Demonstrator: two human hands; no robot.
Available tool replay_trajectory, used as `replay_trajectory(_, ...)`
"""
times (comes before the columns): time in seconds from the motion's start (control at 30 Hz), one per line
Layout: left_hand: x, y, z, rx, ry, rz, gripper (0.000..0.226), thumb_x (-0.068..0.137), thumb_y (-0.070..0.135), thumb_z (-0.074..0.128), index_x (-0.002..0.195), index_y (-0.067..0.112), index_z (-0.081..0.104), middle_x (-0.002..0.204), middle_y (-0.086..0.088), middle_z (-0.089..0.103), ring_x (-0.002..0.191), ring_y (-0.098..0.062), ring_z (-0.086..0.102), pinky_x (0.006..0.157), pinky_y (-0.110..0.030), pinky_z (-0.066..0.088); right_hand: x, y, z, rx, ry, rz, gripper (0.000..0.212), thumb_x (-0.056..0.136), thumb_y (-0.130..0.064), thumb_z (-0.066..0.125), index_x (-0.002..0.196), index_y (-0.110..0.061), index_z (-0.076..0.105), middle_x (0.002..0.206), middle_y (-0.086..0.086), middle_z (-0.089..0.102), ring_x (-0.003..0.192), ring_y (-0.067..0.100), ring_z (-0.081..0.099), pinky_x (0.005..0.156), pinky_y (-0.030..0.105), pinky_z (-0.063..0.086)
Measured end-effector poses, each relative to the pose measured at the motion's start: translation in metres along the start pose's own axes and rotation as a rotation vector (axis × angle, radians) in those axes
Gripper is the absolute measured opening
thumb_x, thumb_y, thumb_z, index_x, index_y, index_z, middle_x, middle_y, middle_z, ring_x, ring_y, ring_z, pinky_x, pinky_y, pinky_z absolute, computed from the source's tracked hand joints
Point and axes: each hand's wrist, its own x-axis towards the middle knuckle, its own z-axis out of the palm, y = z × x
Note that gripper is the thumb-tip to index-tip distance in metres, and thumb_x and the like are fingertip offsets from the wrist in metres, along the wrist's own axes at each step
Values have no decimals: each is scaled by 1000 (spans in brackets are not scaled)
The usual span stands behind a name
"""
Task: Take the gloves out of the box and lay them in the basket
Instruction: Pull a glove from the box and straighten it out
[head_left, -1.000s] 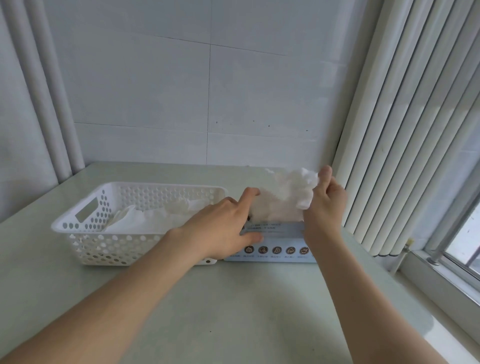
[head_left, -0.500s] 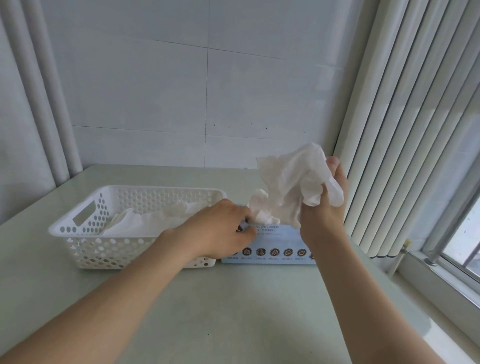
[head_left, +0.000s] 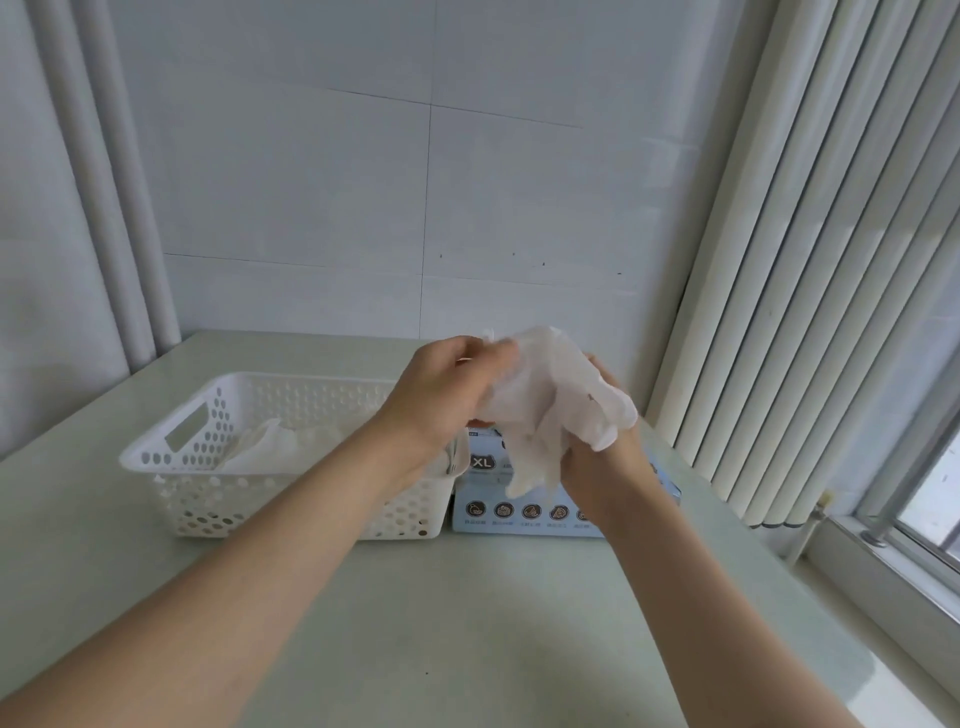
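Observation:
A crumpled white glove hangs in the air above the light blue glove box, which is marked XL. My left hand pinches the glove's upper edge. My right hand grips it from the right and below, with the glove draped over its fingers. To the left of the box stands a white perforated basket. White gloves lie inside the basket. My hands and the glove hide the box's opening.
Basket and box sit side by side on a pale green table against a white tiled wall. Vertical blinds hang at the right, with a window sill below them. White pipes run up the left corner.
My left hand has let go of the box and risen to take hold of the glove. The glove has come fully out of the box and both hands now hold it above.

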Motion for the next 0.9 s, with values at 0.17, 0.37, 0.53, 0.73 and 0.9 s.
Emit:
replay_trajectory(0.17, -1, 3, -1, -48, 125, -5, 42, 100, 37, 62, 97, -4, 65, 81, -13, 58, 75, -20, 52, 72, -36, 40, 0, -9, 10, 29, -98, 179, 35, 105, -25, 54, 74, -19, 70, 74, 6, 66, 72, 31, 63, 62, 26, 51)
replay_trajectory(0.37, -2, 16, -11, 43, 137, -9, 11, 95, 29, 69, 94, 21, 75, 86, 2, 77, 76, -18, 72, 68, -33, 56, -6, -12, 15, -33, -226, 137, 55, 92, -65, 65, 98, -12, 77, 104, 18, 79, 95, 35, 75, 88, 47, 57)
replay_trajectory(0.53, -6, 26, -18, 139, 92, -25, 17, 79, 25, 84, 91, 18, 73, 94, -5, 78, 85, -26, 76, 70, -34, 58, -8, -11, 21, -119, -156, 20, 25, 91, -11, 75, 115, -13, 67, 101, 6, 81, 95, 25, 78, 86, 40, 61)
replay_trajectory(0.73, -6, 29, -26, 112, 29, -99, 22, 81, 29, 84, 82, 18, 65, 91, -9, 72, 74, -21, 68, 67, -32, 50, -4, -8, 17, -220, 12, 69, 15, 84, -6, 52, 78, 1, 65, 68, 9, 57, 64, 22, 51, 56, 30, 40)
replay_trajectory(0.9, -6, 33, -36, 29, -79, -233, 32, 83, 42, 64, 83, 12, 55, 81, -9, 48, 73, -25, 47, 74, -41, 34, 0, -8, 14, -61, -77, 272, 22, 86, -25, 57, 81, -5, 66, 80, 22, 52, 73, 34, 49, 71, 40, 37)
